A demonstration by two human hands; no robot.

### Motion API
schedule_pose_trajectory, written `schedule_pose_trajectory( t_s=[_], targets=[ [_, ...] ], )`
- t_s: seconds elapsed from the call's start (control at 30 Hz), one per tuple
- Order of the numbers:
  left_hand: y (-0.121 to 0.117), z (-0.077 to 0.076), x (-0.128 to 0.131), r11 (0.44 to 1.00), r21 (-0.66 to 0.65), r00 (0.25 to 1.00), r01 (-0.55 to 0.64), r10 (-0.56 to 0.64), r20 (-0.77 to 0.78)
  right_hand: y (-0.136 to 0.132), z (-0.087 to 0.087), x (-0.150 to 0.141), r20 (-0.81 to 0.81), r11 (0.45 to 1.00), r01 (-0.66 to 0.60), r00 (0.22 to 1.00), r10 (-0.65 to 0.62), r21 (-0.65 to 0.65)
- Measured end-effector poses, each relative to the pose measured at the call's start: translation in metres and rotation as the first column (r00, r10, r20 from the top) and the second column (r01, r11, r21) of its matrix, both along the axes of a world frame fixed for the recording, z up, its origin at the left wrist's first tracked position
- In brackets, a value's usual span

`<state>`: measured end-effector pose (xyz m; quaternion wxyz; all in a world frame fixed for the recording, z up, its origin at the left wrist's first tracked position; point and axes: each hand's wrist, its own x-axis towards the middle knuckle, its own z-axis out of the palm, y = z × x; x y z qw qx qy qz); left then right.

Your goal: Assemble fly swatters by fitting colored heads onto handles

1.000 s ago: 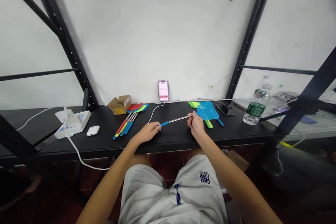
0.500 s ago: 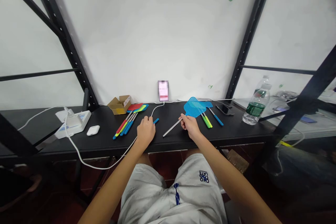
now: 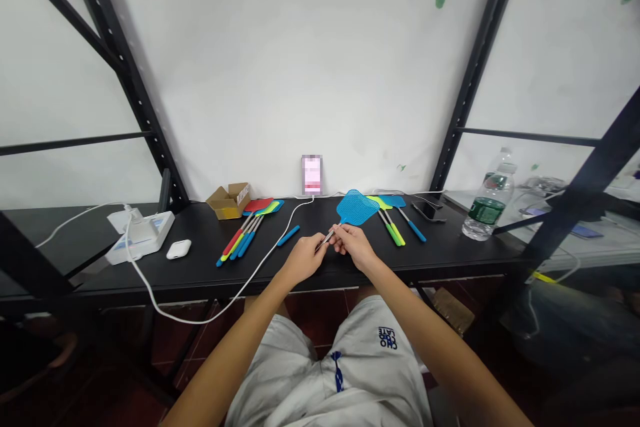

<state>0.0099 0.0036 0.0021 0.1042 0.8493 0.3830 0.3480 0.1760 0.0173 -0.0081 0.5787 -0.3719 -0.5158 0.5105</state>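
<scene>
Over the front of the black table, my left hand (image 3: 307, 255) and my right hand (image 3: 353, 243) both grip the metal rod of a blue fly swatter (image 3: 357, 207). Its meshed head points away from me, toward the wall. My left fingers close round the lower part of the rod, and my right fingers pinch it higher up, near the head. A loose blue handle (image 3: 289, 235) lies on the table to the left of my hands. Right of the swatter rest more fly swatters, with green handles (image 3: 395, 233) and a blue handle (image 3: 417, 231).
At left lie several fly swatters (image 3: 245, 240), with an open cardboard box (image 3: 229, 201) behind. A phone (image 3: 312, 175) leans on the wall, its white cable (image 3: 257, 270) crossing the table. Farther left are an earbud case (image 3: 179, 249) and a power strip (image 3: 150, 240). Water bottles (image 3: 487, 207) stand right.
My left hand has let go of the blue handle, moved right and taken hold of the swatter's rod. My right hand has shifted slightly left and toward me with the swatter.
</scene>
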Motion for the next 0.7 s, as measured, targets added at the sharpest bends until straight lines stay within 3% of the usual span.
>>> schedule_pose_trajectory(
  t_s=[0.17, 0.27, 0.37, 0.57, 0.7],
  targets=[
    [0.001, 0.003, -0.002, 0.995, -0.099, 0.997, 0.032, -0.025, 0.071, 0.002, 0.006, 0.007, -0.276, 0.978, 0.195, 0.938, -0.207, -0.071],
    [0.001, 0.003, -0.003, 0.973, -0.208, 0.989, 0.103, -0.078, 0.125, 0.004, 0.008, 0.012, -0.336, 0.953, 0.282, 0.892, -0.302, -0.11],
    [0.002, 0.003, -0.002, 0.928, -0.33, 0.972, 0.176, -0.11, 0.208, 0.004, 0.005, 0.011, -0.275, 0.957, 0.266, 0.917, -0.287, -0.112],
    [0.006, 0.001, -0.001, 0.873, -0.398, 0.929, 0.281, -0.143, 0.342, -0.001, 0.0, 0.0, 0.01, 0.999, 0.035, 0.999, -0.035, -0.003],
    [0.009, -0.002, -0.001, 0.907, -0.377, 0.949, 0.188, -0.069, 0.308, 0.0, 0.0, -0.002, 0.002, 0.989, 0.137, 0.99, -0.138, -0.054]
  ],
)
